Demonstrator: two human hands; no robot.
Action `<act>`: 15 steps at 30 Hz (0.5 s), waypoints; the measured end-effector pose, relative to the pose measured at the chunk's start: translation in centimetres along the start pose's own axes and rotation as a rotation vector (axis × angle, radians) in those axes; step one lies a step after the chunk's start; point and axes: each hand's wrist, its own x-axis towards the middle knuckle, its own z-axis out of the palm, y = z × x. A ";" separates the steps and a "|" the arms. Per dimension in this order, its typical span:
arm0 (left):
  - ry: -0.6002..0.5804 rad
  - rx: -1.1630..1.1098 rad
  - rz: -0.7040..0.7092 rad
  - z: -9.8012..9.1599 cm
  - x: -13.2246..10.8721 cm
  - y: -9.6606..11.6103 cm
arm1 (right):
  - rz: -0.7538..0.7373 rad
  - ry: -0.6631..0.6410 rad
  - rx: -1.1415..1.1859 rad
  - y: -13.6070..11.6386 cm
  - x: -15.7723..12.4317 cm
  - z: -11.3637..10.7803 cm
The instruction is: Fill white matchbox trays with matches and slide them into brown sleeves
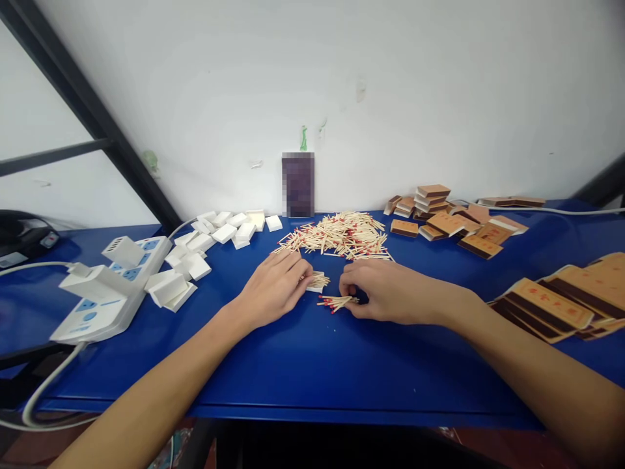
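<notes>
My left hand (273, 286) rests on the blue table (312, 371), its fingers closed on a small white matchbox tray (318, 281) with matches in it. My right hand (385, 290) lies just to the right, fingers pinched on a small bundle of red-tipped matches (336, 302) lying on the table. Behind both hands spreads a loose pile of matches (342, 234).
Several white inner trays (215, 238) lie at the back left beside a white power strip (105, 286) with cables. Brown matchbox sleeves (449, 218) are heaped at the back right; flattened sleeves (561, 303) lie at the right edge. A white wall stands behind.
</notes>
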 end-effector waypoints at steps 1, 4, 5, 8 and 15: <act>0.004 -0.009 0.000 0.1 0.1 -0.2 | -0.003 0.012 -0.002 0.1 0.1 0.1; 0.005 -0.107 -0.017 -0.1 0.0 -0.7 | -0.004 0.045 -0.011 0.4 0.4 0.4; -0.003 -0.152 -0.030 -0.2 -0.2 -0.8 | -0.001 0.053 -0.018 0.5 0.4 0.4; -0.078 -0.249 -0.068 -0.6 -0.6 -1.2 | 0.005 0.048 -0.020 0.8 0.5 0.2; -0.167 -0.327 -0.077 0.3 -0.9 -1.4 | -0.004 0.165 -0.031 1.1 0.5 -0.9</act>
